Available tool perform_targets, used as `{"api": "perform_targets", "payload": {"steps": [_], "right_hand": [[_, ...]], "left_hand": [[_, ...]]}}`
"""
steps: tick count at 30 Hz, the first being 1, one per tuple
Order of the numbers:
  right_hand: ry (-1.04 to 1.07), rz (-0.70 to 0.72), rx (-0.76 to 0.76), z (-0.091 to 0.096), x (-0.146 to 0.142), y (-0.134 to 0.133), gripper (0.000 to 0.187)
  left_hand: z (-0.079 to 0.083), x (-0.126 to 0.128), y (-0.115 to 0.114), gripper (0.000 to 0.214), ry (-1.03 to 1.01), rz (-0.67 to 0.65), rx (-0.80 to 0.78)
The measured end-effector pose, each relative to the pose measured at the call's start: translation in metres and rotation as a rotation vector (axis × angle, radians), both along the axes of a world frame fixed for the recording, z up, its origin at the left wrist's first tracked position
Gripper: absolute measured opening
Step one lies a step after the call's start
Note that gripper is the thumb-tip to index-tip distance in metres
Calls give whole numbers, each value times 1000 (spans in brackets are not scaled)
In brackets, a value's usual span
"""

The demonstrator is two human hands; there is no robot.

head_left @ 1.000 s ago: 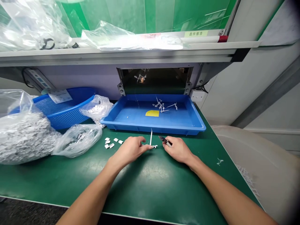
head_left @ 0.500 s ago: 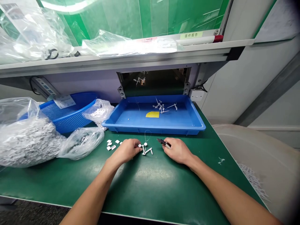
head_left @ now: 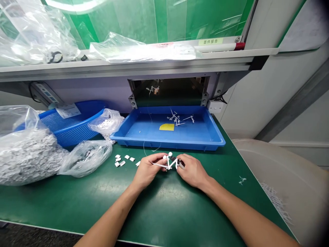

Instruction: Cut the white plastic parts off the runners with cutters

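My left hand [head_left: 147, 168] pinches a white plastic sprue [head_left: 166, 162] with thin arms and round ends, held just above the green mat. Close against it on the right, my right hand [head_left: 191, 170] is closed round a small dark cutter [head_left: 179, 161] whose tip meets the sprue. Several small white cut parts [head_left: 122, 160] lie on the mat left of my left hand. Behind the hands sits a blue tray [head_left: 205, 135] with a few more white sprues [head_left: 177, 118] and a yellow slip [head_left: 167, 127].
Clear bags of white parts [head_left: 25, 154] and a smaller bag [head_left: 84, 156] lie at the left, beside a blue basket [head_left: 74, 123]. A dark chute opening [head_left: 169, 91] is behind the tray. A large pale bin [head_left: 290, 181] stands at the right. A shelf [head_left: 128, 65] overhangs.
My left hand has lifted and turned the sprue and brought it right to the cutter. The right hand shifted slightly left, so both hands now meet.
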State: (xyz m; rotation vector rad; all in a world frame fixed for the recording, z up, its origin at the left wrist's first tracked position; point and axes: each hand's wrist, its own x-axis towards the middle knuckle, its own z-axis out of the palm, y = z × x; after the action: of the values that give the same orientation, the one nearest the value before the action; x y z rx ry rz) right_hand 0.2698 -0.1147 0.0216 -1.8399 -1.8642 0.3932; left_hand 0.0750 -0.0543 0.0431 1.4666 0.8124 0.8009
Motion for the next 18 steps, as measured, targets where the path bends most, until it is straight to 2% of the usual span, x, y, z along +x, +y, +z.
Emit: {"api": "perform_targets", "payload": {"steps": [6,12,18], "right_hand": [[23,37,85,3,-5,-4,15],[31,77,59,4,-5,-5,17],[28,85,34,3,-6,-5,21]], "left_hand": [[-9,3,-5,23,-36,-14,-7],[-17,1,-3,23,-50,-17,-22],[-17,2,-5,24,-42,-23,-17]]}}
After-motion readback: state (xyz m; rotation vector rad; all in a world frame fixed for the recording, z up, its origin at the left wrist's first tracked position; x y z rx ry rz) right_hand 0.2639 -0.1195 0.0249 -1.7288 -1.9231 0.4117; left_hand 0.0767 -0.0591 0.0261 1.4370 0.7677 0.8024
